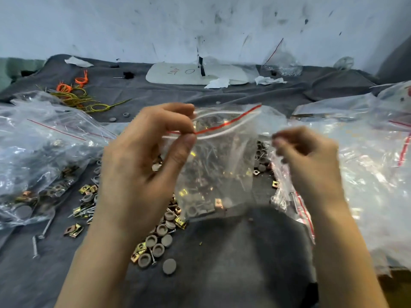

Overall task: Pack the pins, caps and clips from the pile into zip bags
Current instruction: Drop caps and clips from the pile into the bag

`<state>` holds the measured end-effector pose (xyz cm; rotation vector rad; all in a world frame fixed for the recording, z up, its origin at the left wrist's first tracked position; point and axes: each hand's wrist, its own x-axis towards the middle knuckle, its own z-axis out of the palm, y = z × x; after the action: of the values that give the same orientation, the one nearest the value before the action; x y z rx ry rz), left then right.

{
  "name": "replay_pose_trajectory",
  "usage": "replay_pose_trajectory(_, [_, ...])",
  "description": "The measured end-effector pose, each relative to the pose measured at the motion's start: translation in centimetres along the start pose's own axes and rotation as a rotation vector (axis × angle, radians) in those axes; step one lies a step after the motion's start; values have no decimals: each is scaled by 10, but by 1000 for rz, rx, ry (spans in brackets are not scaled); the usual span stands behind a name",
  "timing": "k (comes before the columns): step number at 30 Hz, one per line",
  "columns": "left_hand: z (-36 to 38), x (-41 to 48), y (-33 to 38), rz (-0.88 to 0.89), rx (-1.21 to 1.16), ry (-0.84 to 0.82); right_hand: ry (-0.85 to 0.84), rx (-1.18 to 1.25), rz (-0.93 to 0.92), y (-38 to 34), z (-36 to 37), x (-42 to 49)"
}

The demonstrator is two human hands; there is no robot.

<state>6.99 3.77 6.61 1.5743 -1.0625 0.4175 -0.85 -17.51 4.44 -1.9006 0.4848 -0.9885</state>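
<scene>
A clear zip bag [220, 161] with a red stripe along its mouth hangs above the pile, holding a few grey caps and brass clips at its bottom. My left hand [146, 156] pinches the bag's top edge at the red stripe between thumb and forefinger. My right hand [307, 158] is blurred, its fingertips curled at the bag's right edge; whether they hold the plastic is unclear. Under the bag lies the pile [160, 236] of grey round caps, brass clips and steel pins on a dark grey cloth [222, 263].
Filled zip bags [40, 156] lie at the left and a heap of clear bags [367, 165] at the right. Orange and yellow wires [75, 92] sit at the back left. A white plate [191, 74] and crumpled tissues rest near the stained wall.
</scene>
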Motion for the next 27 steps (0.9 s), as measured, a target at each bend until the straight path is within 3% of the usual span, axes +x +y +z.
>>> replay_pose_trajectory(2, [-2, 0, -3, -12, 29, 30, -176, -231, 163, 27, 15, 0])
replay_pose_trajectory(4, [-4, 0, -4, -21, 44, 48, -277, -427, 200, 43, 28, -2])
replay_pose_trajectory(11, [-1, -1, -8, -11, 53, 25, -323, -670, 99, 48, 38, 1])
replay_pose_trajectory(18, [1, -2, -7, -13, 19, -13, -314, -697, 61, 47, 40, 0])
replay_pose_trajectory(23, [3, -2, -6, -9, 27, -23, -297, -590, -1, 52, 42, -1])
replay_pose_trajectory(27, [3, -2, -4, 1, 36, -34, -157, -466, -22, 50, 39, 1])
